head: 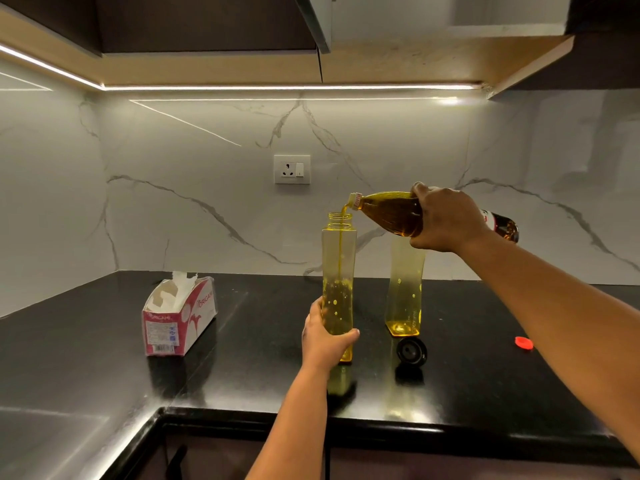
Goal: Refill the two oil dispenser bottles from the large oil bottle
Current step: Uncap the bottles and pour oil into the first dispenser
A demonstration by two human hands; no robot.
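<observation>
A tall clear yellow dispenser bottle [338,265] stands uncapped on the black counter, oil pooled in its lower part. My left hand [323,337] grips it near the base. My right hand [446,220] holds the large oil bottle [391,211] tipped almost level, mouth to the left, and a thin stream of oil runs from it into the dispenser's neck. A second dispenser bottle [405,289] stands to the right, its top hidden behind the large bottle, with a little oil at its bottom. A black cap [411,351] lies in front of it.
A red cap [523,342] lies on the black counter [259,375] at the right, beside my forearm. An open tissue box [180,317] sits to the left. A wall socket [292,169] is on the marble backsplash. The counter's front edge runs below my arms.
</observation>
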